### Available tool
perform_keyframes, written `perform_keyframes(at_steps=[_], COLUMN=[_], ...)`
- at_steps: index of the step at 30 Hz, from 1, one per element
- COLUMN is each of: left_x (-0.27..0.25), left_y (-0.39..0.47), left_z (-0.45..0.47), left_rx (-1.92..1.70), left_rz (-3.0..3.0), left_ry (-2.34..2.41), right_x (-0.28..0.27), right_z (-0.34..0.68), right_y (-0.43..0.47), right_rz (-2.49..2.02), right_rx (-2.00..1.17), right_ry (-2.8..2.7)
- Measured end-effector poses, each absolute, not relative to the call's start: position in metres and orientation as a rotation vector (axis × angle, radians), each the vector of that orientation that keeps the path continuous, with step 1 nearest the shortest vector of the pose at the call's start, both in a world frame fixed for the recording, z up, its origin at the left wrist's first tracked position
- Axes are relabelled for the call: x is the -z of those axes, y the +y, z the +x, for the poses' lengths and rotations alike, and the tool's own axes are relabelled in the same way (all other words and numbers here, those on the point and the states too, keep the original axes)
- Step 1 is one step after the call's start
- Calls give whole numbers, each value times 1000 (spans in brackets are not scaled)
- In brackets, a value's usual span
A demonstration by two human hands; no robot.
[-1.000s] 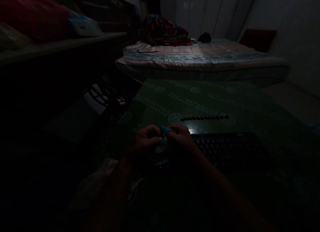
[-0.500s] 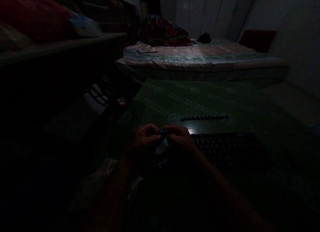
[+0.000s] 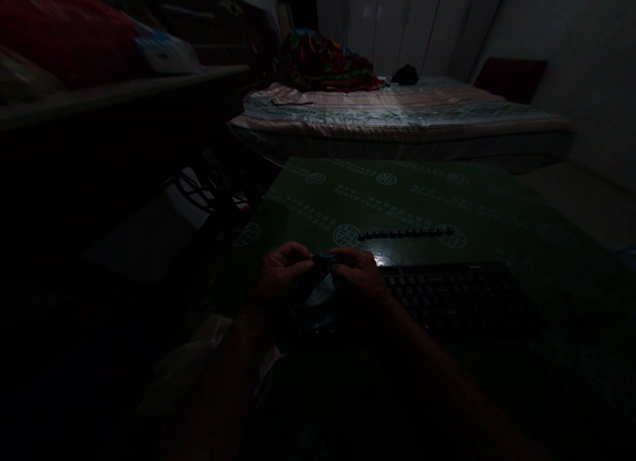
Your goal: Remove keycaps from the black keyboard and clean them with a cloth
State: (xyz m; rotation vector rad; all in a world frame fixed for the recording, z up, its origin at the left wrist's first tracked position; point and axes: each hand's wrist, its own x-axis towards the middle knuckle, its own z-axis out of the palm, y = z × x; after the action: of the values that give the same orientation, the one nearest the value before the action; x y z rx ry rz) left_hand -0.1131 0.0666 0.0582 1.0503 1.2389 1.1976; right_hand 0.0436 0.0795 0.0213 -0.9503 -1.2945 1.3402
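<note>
The light is very dim. My left hand point(image 3: 282, 272) and my right hand point(image 3: 358, 272) meet above the left end of a black keyboard point(image 3: 457, 295). Both are closed, thumbs and forefingers pinching a small dark bluish piece point(image 3: 324, 257) between them. Its exact kind is too dark to make out. Just below the fingers a pale bluish cloth or wipe point(image 3: 320, 294) hangs or lies; whether a hand grips it is hidden. Behind the keyboard, a row of several small black keycaps point(image 3: 402, 234) stretches across the green table point(image 3: 368, 203).
A crumpled whitish wrapper or cloth point(image 3: 213, 335) lies by my left forearm. Beyond the table stands a bed point(image 3: 407, 116) with a patterned blanket point(image 3: 328, 63) heaped on it. To the left, a shelf point(image 3: 149, 83) carries a red bag point(image 3: 69, 37).
My left fingers have shifted slightly, and the small piece is turned a little in the pinch. The keycaps and keyboard stay where they were.
</note>
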Motion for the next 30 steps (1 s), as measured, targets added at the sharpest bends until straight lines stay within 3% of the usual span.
perform_keyframes(at_steps=[12, 30], left_x=[-60, -77], left_y=[67, 69], left_z=[-109, -99], left_rx=[-1237, -939], left_rz=[1203, 1384], left_ry=[1395, 1749], right_x=[-25, -24], right_z=[45, 47], right_y=[79, 92], right_rz=[-995, -1008], right_rx=[-1307, -1284], right_ry=[-1338, -1405])
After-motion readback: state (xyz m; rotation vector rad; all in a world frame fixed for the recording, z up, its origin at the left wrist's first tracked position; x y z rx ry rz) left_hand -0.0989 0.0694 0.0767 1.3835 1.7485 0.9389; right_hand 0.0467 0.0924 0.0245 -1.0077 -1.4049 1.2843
